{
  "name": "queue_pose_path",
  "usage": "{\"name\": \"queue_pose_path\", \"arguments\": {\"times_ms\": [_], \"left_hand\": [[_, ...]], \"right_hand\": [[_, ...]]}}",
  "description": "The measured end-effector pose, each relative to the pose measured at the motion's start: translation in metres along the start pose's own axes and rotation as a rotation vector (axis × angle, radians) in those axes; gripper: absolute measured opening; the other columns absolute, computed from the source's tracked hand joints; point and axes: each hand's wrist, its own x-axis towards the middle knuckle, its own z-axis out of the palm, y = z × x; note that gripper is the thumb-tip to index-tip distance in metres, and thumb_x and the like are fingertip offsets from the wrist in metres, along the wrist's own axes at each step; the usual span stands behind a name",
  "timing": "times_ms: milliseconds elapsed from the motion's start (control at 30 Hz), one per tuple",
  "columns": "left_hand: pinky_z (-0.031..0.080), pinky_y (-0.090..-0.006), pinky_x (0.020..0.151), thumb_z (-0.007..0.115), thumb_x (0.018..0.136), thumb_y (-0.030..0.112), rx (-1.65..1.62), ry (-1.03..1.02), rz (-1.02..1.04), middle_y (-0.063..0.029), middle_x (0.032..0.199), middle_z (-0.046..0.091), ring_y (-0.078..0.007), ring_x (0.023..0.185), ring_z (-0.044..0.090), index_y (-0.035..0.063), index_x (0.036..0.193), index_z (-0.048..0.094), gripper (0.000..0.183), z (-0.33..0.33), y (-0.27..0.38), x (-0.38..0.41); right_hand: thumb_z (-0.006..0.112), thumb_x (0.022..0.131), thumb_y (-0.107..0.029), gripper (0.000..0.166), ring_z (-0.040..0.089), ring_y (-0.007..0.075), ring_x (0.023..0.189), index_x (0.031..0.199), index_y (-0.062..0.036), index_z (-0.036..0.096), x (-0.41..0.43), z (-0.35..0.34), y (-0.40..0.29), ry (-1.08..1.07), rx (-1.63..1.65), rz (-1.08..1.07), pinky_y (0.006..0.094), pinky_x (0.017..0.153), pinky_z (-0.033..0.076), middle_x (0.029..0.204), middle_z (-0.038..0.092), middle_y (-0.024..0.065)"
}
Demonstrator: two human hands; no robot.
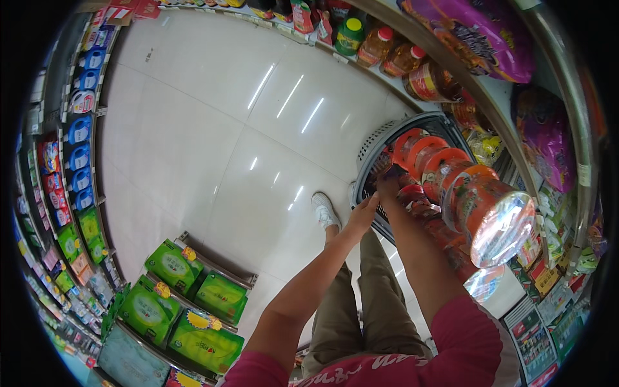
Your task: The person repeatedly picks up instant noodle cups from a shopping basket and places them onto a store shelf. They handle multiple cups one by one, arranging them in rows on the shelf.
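A grey plastic basket with perforated walls stands before me, loaded with tall stacks of red-orange instant noodle cups in clear wrap. The nearest stack leans out over the rim, its shiny end towards me. My right hand reaches in at the basket's near side, beside the cups. A dark package lies by its fingers; shadow hides whether they grip it. Close against it, my left hand is at the basket's near rim, its fingertips partly hidden.
Shelves of cooking oil bottles and purple bags curve along the right, behind a metal rail. Green tissue packs fill a low rack at lower left. Blue detergent bottles line the left shelf. Pale floor tiles lie between.
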Motion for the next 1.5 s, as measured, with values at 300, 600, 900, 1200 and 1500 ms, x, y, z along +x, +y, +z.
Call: {"name": "queue_pose_path", "arguments": {"times_ms": [300,600,900,1200,1500], "left_hand": [[0.043,-0.0305,0.087,0.043,0.089,0.056,0.019,-0.002,-0.214,-0.0113,0.118,0.051,-0.019,0.104,0.051,-0.0004,0.125,0.047,0.067,-0.016,0.018,-0.019],[0.043,-0.0337,0.092,0.042,0.09,0.055,0.056,-0.062,-0.221,-0.0148,0.125,0.05,-0.0231,0.11,0.052,-0.0015,0.127,0.046,0.068,-0.02,0.02,-0.021],[0.043,-0.0346,0.094,0.04,0.091,0.054,0.083,-0.033,-0.242,-0.0169,0.126,0.049,-0.0249,0.113,0.051,-0.0026,0.127,0.045,0.067,-0.026,0.031,-0.034],[0.041,-0.0356,0.096,0.042,0.09,0.054,-0.067,-0.079,-0.221,-0.0173,0.131,0.043,-0.0253,0.116,0.048,-0.0024,0.13,0.04,0.069,-0.015,0.016,-0.014],[0.043,-0.0356,0.095,0.043,0.09,0.053,-0.071,-0.05,-0.221,-0.0151,0.129,0.046,-0.0236,0.113,0.049,0.0,0.129,0.043,0.066,-0.023,0.034,-0.04]], "right_hand": [[0.066,0.078,-0.025,0.043,0.064,0.0199,0.087,0.114,-0.0031,0.056,0.021,0.02,0.013,-0.191,0.746,0.34,0.033,0.065,0.05,0.101,0.064,0.0101],[0.061,0.08,-0.038,0.042,0.064,0.0275,0.088,0.102,-0.002,0.06,0.025,0.024,0.02,0.074,0.345,0.366,0.0373,0.07,0.05,0.093,0.065,0.0172],[0.061,0.079,-0.026,0.027,0.062,0.0346,0.083,0.088,-0.0002,0.064,0.035,0.046,0.044,0.422,0.078,-0.098,0.0383,0.077,0.047,0.085,0.066,0.0154],[0.063,0.077,-0.02,0.028,0.063,0.0284,0.073,0.094,0.0006,0.058,0.032,0.019,0.011,0.084,0.325,0.124,0.0358,0.06,0.048,0.083,0.065,0.017],[0.06,0.079,-0.019,0.027,0.062,0.0371,0.072,0.085,0.0058,0.054,-0.033,-0.027,-0.023,0.177,0.317,0.128,0.0425,0.06,0.047,0.078,0.061,0.0242]]}}
